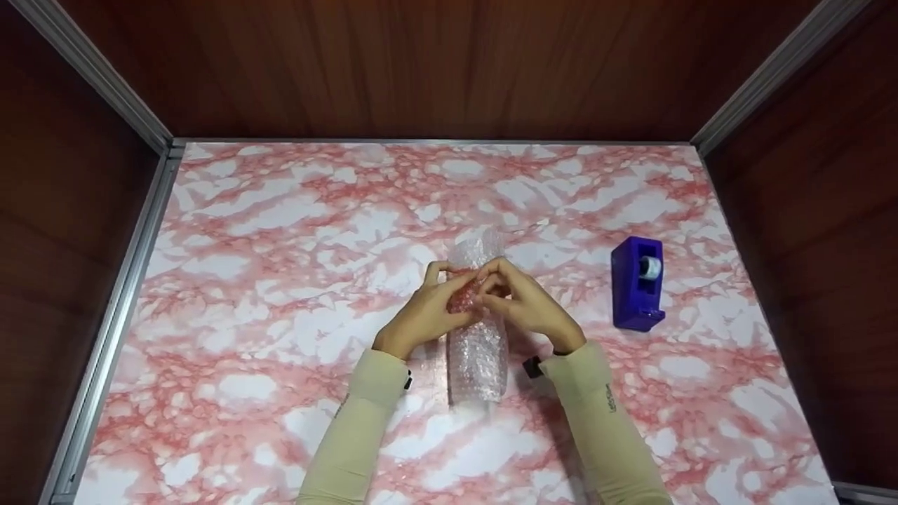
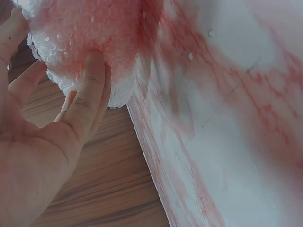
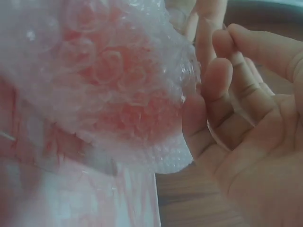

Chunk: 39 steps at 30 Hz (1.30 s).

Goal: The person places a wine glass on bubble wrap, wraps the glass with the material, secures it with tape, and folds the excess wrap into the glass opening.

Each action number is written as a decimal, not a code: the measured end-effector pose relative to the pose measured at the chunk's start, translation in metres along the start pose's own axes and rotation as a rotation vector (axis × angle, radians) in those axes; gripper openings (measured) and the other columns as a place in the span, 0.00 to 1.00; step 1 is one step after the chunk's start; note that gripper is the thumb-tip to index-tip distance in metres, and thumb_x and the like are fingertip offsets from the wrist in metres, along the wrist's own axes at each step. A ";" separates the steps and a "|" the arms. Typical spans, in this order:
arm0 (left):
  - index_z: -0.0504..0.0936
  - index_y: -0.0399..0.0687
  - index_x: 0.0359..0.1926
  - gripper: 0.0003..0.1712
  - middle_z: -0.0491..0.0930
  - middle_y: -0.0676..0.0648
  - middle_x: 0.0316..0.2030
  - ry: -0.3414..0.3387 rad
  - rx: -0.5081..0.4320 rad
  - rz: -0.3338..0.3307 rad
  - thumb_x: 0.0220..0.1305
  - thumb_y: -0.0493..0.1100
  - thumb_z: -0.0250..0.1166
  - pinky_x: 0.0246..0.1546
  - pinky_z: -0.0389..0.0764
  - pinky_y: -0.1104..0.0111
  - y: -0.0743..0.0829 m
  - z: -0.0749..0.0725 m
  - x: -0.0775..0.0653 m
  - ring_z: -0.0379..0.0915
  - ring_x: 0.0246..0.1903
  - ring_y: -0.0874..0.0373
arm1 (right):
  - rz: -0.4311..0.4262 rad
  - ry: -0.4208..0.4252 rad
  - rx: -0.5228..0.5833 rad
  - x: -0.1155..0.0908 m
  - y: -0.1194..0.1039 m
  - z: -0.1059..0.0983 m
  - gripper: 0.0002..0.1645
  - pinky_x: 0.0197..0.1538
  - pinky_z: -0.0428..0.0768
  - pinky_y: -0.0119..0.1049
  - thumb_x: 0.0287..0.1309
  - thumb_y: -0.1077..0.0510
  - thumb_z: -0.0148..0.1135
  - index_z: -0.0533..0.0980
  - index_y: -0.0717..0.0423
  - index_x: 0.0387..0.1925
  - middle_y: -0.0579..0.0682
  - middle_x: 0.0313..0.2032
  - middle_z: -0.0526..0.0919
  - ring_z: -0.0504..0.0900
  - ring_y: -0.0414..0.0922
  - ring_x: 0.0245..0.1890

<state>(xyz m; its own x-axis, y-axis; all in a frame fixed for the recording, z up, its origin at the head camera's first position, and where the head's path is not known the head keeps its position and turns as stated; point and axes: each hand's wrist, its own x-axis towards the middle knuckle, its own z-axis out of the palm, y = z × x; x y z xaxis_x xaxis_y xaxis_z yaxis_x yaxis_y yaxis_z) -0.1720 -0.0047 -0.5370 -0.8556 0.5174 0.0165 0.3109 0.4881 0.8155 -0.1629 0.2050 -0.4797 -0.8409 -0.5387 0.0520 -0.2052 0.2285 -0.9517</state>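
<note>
A long roll of clear bubble wrap (image 1: 478, 361) lies lengthwise in the middle of the table, a reddish tint showing through it. From its left side my left hand (image 1: 428, 312) grips the roll, thumb and fingers spread around it. The left wrist view has those fingers (image 2: 87, 90) against the bubbled surface. At the roll's right side is my right hand (image 1: 530, 305), its fingers bent in toward the left fingertips. In the right wrist view its thumb and a fingertip (image 3: 222, 45) meet beside the wrap; I cannot tell if anything thin is between them.
A purple tape dispenser (image 1: 635, 284) with a roll of tape (image 1: 649, 268) stands to the right of the hands. The table (image 1: 280, 393) has a red-and-white marbled top. Dark wood panels (image 1: 435, 70) with metal framing rise at the back and sides.
</note>
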 end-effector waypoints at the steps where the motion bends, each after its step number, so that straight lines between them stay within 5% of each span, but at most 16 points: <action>1: 0.65 0.63 0.75 0.42 0.55 0.47 0.65 -0.001 -0.004 -0.004 0.63 0.54 0.71 0.56 0.74 0.60 0.000 0.000 0.000 0.71 0.55 0.50 | 0.004 -0.004 -0.011 0.001 -0.001 0.000 0.16 0.43 0.76 0.36 0.64 0.75 0.57 0.66 0.75 0.50 0.67 0.38 0.80 0.79 0.64 0.39; 8: 0.65 0.59 0.75 0.41 0.54 0.46 0.65 -0.012 0.007 0.001 0.64 0.51 0.71 0.55 0.73 0.62 0.001 -0.001 0.001 0.71 0.53 0.50 | 0.000 0.016 -0.194 0.009 0.014 0.000 0.12 0.46 0.77 0.43 0.64 0.73 0.59 0.69 0.70 0.47 0.61 0.37 0.81 0.81 0.54 0.39; 12: 0.65 0.58 0.75 0.41 0.54 0.44 0.66 -0.008 0.019 0.009 0.64 0.48 0.71 0.55 0.73 0.63 0.003 0.000 0.003 0.71 0.54 0.51 | 0.029 0.028 -0.339 0.014 0.026 -0.002 0.11 0.38 0.77 0.38 0.62 0.70 0.61 0.70 0.62 0.44 0.51 0.32 0.80 0.79 0.45 0.32; 22: 0.63 0.59 0.76 0.42 0.55 0.44 0.65 -0.008 0.035 0.011 0.64 0.50 0.71 0.51 0.74 0.64 0.004 0.001 0.003 0.73 0.44 0.54 | 0.317 0.091 -0.574 0.016 0.017 -0.002 0.19 0.31 0.73 0.40 0.59 0.50 0.70 0.71 0.56 0.40 0.49 0.30 0.79 0.75 0.45 0.27; 28: 0.64 0.66 0.75 0.41 0.53 0.46 0.66 -0.005 -0.026 -0.026 0.64 0.52 0.71 0.48 0.74 0.62 -0.001 0.000 -0.002 0.73 0.40 0.54 | 0.460 0.175 -0.456 0.009 0.040 -0.005 0.37 0.32 0.72 0.40 0.50 0.32 0.72 0.68 0.55 0.42 0.52 0.31 0.77 0.73 0.46 0.28; 33: 0.62 0.68 0.75 0.41 0.52 0.49 0.67 -0.012 -0.139 -0.065 0.65 0.53 0.70 0.45 0.77 0.63 -0.004 -0.001 -0.006 0.75 0.39 0.54 | 0.498 0.222 -0.344 0.005 0.055 -0.001 0.48 0.40 0.76 0.44 0.44 0.25 0.71 0.64 0.54 0.50 0.54 0.41 0.78 0.78 0.50 0.36; 39: 0.58 0.57 0.76 0.40 0.58 0.42 0.65 0.033 -0.288 -0.136 0.69 0.53 0.66 0.50 0.78 0.61 -0.010 -0.001 -0.004 0.74 0.51 0.50 | 0.512 0.251 -0.260 0.002 0.064 0.003 0.58 0.46 0.77 0.47 0.40 0.21 0.70 0.62 0.51 0.62 0.55 0.47 0.79 0.80 0.50 0.42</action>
<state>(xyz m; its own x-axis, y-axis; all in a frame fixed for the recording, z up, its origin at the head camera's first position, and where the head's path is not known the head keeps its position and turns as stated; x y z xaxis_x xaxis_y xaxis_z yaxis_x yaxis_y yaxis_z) -0.1722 -0.0126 -0.5444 -0.8958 0.4356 -0.0886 0.0672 0.3296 0.9417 -0.1760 0.2163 -0.5417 -0.9504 -0.1086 -0.2916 0.1665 0.6143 -0.7713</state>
